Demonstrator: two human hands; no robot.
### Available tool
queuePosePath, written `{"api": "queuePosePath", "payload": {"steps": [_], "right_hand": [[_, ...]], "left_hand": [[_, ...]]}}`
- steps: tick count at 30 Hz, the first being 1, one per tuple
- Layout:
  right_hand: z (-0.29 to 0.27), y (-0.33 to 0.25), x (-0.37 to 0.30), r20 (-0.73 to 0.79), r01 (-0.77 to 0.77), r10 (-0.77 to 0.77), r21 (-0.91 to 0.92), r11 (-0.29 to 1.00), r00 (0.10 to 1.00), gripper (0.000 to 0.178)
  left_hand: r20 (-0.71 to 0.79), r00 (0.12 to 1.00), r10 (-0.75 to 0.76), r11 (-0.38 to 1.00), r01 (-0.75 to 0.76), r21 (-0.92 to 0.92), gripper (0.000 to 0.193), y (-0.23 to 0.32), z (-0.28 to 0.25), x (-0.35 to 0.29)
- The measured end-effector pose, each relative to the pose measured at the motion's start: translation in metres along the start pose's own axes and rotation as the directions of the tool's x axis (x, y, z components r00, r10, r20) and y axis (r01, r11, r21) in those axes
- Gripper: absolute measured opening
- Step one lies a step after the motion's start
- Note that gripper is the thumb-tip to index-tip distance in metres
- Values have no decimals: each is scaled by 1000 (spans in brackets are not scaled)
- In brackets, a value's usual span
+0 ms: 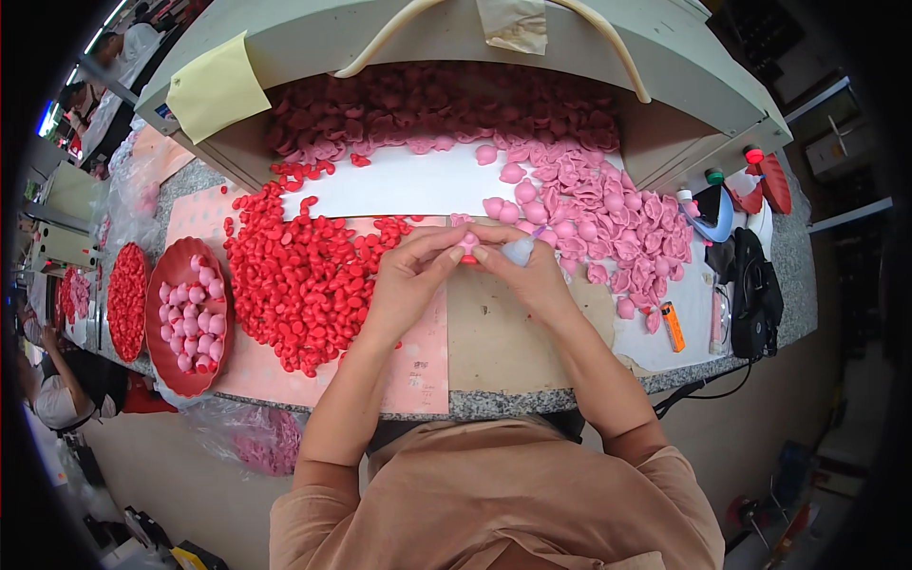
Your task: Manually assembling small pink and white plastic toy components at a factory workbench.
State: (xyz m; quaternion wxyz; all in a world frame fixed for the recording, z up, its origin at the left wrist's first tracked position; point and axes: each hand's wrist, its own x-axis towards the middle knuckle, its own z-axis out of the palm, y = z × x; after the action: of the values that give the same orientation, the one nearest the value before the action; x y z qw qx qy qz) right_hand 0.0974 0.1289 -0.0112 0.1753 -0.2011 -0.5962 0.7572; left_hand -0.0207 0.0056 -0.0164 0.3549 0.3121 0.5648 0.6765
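In front of me my left hand [415, 273] and my right hand [534, 275] meet, fingertips pinched around a small pink and red piece [468, 249]. Its pink part is on top, with red showing below between my thumbs. Tucked in my right hand is also a small translucent squeeze bottle [519, 250] with a purple tip, pointing up and to the right. Left of my hands lies a heap of small glossy red parts [299, 285]. To the right spreads a heap of pink parts [608, 214], some round and some shell-like. My fingers hide much of the held piece.
A red oval basket [155, 366] holds joined pink and red pieces; another [125, 302] holds red parts. A grey hood [418, 43] arches over the far pile. An orange lighter [673, 327], a black pouch [752, 294] and a blue container [714, 226] are at right.
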Motion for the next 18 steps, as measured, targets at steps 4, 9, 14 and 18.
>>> {"api": "queuePosePath", "payload": {"steps": [4, 9, 14, 18], "right_hand": [[-1, 0, 0, 13, 2, -2, -12, 1000, 1000, 30], [-2, 1, 0, 9, 21, -21, 6, 1000, 1000, 30], [-3, -3, 0, 5, -5, 5, -20, 1000, 1000, 32], [-4, -1, 0, 7, 27, -28, 8, 1000, 1000, 31]], "left_hand": [[-1, 1000, -15, 1000, 15, 22, 24, 1, 0, 0], [3, 1000, -18, 1000, 18, -14, 24, 1, 2, 2], [0, 1000, 9, 1000, -9, -28, 25, 3, 4, 2], [10, 1000, 7, 999, -6, -37, 25, 1, 3, 3]]}}
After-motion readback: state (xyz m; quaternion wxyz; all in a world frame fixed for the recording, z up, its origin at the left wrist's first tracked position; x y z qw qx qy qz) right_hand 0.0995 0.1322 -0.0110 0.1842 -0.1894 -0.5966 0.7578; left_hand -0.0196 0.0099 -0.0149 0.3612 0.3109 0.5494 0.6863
